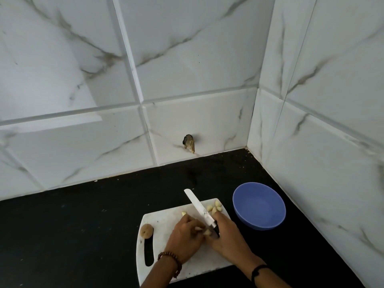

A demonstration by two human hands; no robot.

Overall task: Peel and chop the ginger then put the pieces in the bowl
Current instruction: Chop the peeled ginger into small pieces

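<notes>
On the white cutting board (164,223), my left hand (185,238) pinches a pale piece of peeled ginger (206,231) in its fingertips. My right hand (226,235) grips the black handle of a white-bladed knife (199,206), blade pointing away and to the left, its heel close to the ginger. Several chopped ginger pieces (215,206) lie at the board's far right corner, and one more piece (184,213) lies left of the blade. A brown unpeeled ginger chunk (146,231) sits at the board's left edge. The blue bowl (258,205) stands to the right, with nothing visible inside.
The board lies on a black countertop (83,235) in a corner of white marble-patterned tiled walls. A dark hole with a brownish stub (189,143) is in the back wall low above the counter. The right wall runs close behind the bowl.
</notes>
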